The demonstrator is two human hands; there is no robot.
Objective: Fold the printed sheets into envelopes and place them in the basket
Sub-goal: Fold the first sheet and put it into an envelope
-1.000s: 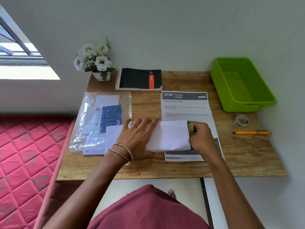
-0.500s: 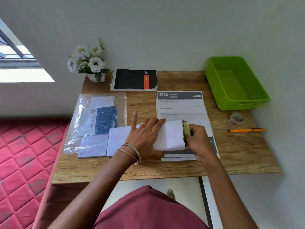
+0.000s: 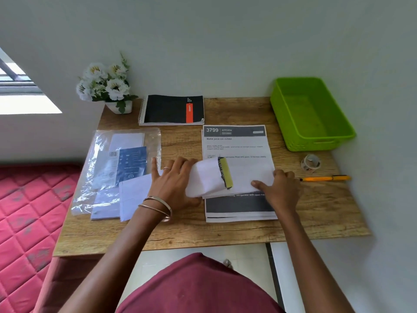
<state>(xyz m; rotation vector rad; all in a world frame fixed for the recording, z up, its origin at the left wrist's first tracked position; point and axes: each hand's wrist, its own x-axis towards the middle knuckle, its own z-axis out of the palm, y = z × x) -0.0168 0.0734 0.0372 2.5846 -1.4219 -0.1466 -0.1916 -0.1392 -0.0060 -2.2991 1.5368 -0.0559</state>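
Observation:
A white folded sheet (image 3: 208, 177) with a yellow-green strip along one edge lies on the stack of printed sheets (image 3: 234, 141) in the middle of the wooden table. My left hand (image 3: 173, 184) rests on the sheet's left end with fingers spread and fairly straight, holding it down. My right hand (image 3: 281, 190) is at the sheet's right edge; its thumb lies on top of the paper and its fingers curl at the edge, pinching it. The green basket (image 3: 311, 114) stands at the back right with nothing in it.
A clear plastic bag of envelopes (image 3: 119, 163) and a loose white envelope (image 3: 133, 195) lie to the left. At the back stand a black notebook (image 3: 171, 109) and a flower pot (image 3: 106, 86). Tape roll (image 3: 311, 163) and orange pen (image 3: 327, 178) sit right. A pink mattress (image 3: 27, 211) borders the table's left.
My right hand has slid rightward from the strip edge, drawing a white panel of the sheet out to the right. My left hand has stayed on the left end.

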